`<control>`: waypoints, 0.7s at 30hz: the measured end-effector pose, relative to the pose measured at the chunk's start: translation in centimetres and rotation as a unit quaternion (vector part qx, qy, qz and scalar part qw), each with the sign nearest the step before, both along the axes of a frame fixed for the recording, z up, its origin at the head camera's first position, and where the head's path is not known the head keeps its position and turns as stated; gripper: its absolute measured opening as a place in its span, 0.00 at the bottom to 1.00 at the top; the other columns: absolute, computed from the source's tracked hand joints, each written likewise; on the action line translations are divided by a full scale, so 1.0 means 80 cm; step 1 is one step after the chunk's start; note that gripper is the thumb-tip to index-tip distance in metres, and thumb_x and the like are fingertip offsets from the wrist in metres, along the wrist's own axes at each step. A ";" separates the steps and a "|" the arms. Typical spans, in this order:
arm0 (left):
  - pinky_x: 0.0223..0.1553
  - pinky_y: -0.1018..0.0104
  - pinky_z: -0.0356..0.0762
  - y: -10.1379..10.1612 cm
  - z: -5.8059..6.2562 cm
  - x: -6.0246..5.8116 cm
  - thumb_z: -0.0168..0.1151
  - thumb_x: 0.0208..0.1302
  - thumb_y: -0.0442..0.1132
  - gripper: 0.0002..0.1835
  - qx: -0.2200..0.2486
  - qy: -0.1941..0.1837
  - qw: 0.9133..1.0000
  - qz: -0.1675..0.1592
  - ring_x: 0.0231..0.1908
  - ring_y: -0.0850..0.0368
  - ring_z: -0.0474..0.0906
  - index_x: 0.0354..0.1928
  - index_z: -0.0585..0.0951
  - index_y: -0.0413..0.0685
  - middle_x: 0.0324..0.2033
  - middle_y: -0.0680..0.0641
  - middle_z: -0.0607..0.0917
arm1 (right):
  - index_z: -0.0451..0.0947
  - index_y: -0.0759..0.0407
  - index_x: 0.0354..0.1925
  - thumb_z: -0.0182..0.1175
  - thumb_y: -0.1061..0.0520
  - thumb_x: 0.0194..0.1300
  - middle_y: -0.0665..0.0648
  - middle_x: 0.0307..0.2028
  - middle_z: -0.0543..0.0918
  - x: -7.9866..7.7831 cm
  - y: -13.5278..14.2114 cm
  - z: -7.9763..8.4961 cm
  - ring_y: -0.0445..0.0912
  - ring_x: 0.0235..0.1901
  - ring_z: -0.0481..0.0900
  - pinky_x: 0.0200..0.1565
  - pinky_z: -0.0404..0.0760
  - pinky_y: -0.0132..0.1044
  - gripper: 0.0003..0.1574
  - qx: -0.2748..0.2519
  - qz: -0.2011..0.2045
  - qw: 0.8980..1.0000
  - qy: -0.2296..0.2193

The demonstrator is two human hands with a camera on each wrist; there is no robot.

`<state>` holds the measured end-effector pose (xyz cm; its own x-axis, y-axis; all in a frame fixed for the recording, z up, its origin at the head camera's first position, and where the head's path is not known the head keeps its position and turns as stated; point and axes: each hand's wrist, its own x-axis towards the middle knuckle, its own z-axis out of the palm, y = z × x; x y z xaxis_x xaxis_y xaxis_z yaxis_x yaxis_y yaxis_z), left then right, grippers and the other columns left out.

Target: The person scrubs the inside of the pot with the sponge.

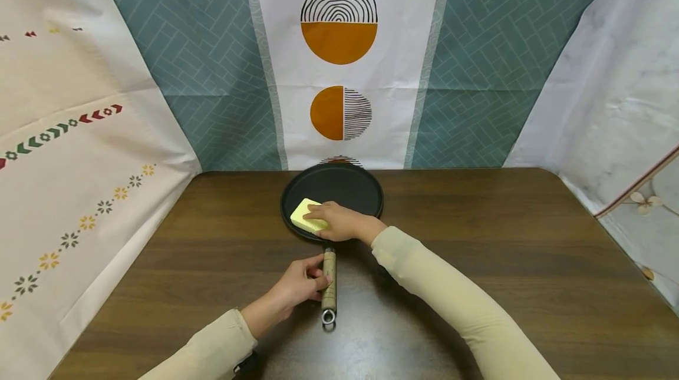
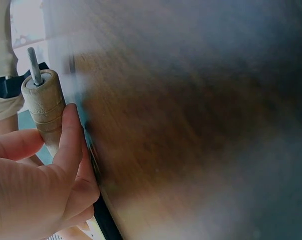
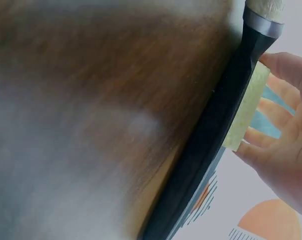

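Observation:
A black frying pan (image 1: pixel 345 185) lies on the table with its wooden handle (image 1: pixel 329 294) pointing toward me. My left hand (image 1: pixel 299 283) holds that handle between thumb and fingers; in the left wrist view, the handle's end (image 2: pixel 43 97) has a metal ring. Over the near left part of the pan, my right hand (image 1: pixel 342 222) grips a pale yellow sponge (image 1: pixel 303 215). From the side, in the right wrist view, the sponge (image 3: pixel 248 107) lies against the pan's inside, thumb and fingers of the right hand (image 3: pixel 286 115) at its edges.
The brown wooden table (image 1: pixel 504 250) extends to both sides of the pan. Behind it hangs a patterned cloth (image 1: pixel 350 73) close to the pan's far rim. More cloth (image 1: pixel 63 162) hangs along the left side, and a pale floral one (image 1: pixel 626 132) on the right.

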<state>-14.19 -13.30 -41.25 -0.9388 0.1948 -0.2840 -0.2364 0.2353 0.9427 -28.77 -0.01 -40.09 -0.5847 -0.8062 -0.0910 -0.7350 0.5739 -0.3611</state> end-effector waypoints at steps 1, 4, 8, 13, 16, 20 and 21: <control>0.32 0.59 0.83 0.000 0.000 0.000 0.59 0.62 0.26 0.33 0.001 0.000 1.000 0.000 0.31 0.56 0.71 0.68 0.60 0.25 0.33 0.46 0.69 | 0.64 0.53 0.70 0.57 0.54 0.70 0.57 0.73 0.54 0.000 -0.001 0.001 0.57 0.70 0.53 0.69 0.57 0.47 0.32 -0.001 0.001 1.000 0.000; 0.32 0.59 0.83 0.000 0.000 0.000 0.59 0.62 0.26 0.33 -0.001 0.000 1.000 0.000 0.31 0.56 0.71 0.68 0.60 0.25 0.33 0.46 0.69 | 0.63 0.54 0.70 0.56 0.55 0.70 0.58 0.73 0.54 0.000 -0.004 0.001 0.58 0.70 0.53 0.69 0.58 0.47 0.32 -0.002 0.003 1.000 0.001; 0.33 0.59 0.83 -0.001 0.001 0.001 0.59 0.62 0.26 0.33 -0.001 0.000 1.000 0.001 0.32 0.56 0.71 0.67 0.60 0.25 0.33 0.46 0.68 | 0.62 0.54 0.70 0.56 0.55 0.71 0.58 0.73 0.53 -0.003 -0.011 0.000 0.58 0.70 0.53 0.69 0.58 0.47 0.32 -0.003 0.002 1.000 0.002; 0.33 0.60 0.83 0.000 0.001 0.000 0.59 0.62 0.25 0.33 0.002 -0.002 1.000 0.002 0.31 0.56 0.70 0.67 0.60 0.25 0.33 0.46 0.67 | 0.62 0.54 0.71 0.56 0.55 0.71 0.58 0.73 0.53 -0.009 -0.021 -0.001 0.58 0.70 0.53 0.69 0.57 0.47 0.33 -0.001 -0.003 1.000 0.004; 0.33 0.60 0.83 0.000 0.001 0.001 0.58 0.62 0.25 0.32 0.003 -0.003 1.000 0.001 0.32 0.55 0.70 0.68 0.60 0.25 0.32 0.46 0.67 | 0.63 0.54 0.70 0.56 0.56 0.70 0.58 0.73 0.54 -0.014 -0.026 -0.002 0.59 0.69 0.54 0.69 0.57 0.47 0.33 -0.002 -0.007 1.000 0.008; 0.33 0.60 0.83 0.000 0.001 0.001 0.58 0.63 0.26 0.33 0.006 0.001 1.000 0.001 0.32 0.55 0.70 0.68 0.60 0.26 0.32 0.46 0.67 | 0.62 0.53 0.70 0.56 0.56 0.70 0.58 0.73 0.54 -0.019 -0.032 -0.002 0.58 0.69 0.54 0.69 0.56 0.46 0.33 -0.003 -0.019 1.000 0.005; 0.33 0.60 0.83 0.000 0.001 0.001 0.59 0.63 0.26 0.33 0.007 0.001 1.000 0.002 0.32 0.55 0.70 0.68 0.60 0.26 0.32 0.46 0.67 | 0.62 0.53 0.71 0.56 0.56 0.70 0.57 0.73 0.53 -0.021 -0.033 -0.001 0.58 0.70 0.54 0.69 0.56 0.46 0.33 -0.002 -0.022 1.000 0.002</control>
